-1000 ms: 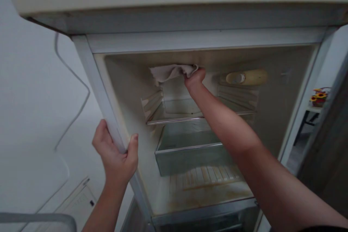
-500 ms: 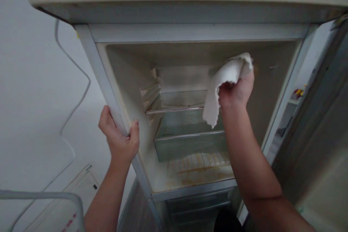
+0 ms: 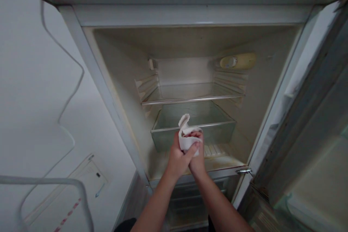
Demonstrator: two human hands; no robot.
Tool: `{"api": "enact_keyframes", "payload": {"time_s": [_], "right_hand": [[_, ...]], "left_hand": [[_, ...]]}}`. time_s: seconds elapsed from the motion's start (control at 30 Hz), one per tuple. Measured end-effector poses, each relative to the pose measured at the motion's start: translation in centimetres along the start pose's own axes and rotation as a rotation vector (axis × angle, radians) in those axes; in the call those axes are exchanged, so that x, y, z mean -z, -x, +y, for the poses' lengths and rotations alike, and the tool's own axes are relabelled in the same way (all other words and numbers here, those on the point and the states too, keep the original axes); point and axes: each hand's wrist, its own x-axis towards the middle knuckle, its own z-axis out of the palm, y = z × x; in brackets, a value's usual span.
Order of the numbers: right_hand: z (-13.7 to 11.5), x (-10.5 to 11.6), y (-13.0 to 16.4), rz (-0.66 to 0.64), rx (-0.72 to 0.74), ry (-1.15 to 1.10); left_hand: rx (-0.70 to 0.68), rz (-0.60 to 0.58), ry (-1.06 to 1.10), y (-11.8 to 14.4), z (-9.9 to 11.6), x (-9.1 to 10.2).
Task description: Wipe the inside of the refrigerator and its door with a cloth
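The white cloth is bunched into a small wad, one corner sticking up. It sits clasped between both hands, in front of the open fridge's lower drawer.

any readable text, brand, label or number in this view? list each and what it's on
None can be read in the head view.
The fridge front shows no lettering here; its top band is cut off.
The flat panel by the wall at lower left bears small marks, too small and blurred to read.
The red marks on the clear bin are blurred.
The cloth in both hands is plain.
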Motion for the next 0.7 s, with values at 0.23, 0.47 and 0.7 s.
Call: {"api": "enact_keyframes", "payload": {"time_s": [0.23, 0.47, 0.7], "right_hand": [[3.3, 2.3, -0.9, 0.052, 0.055, 0.145], [5.7, 4.0, -1.8, -0.069, 0.192, 0.495], [1.8, 4.0, 0.0, -0.283, 0.538, 1.152]], "left_hand": [[0.055, -0.131, -0.066, -0.6, -0.8, 0.9], [0.253, -0.288, 0.226, -3.6, -2.7, 2.5], [0.099, -0.215, -0.080, -5.6, -3.8, 1.3]]}}
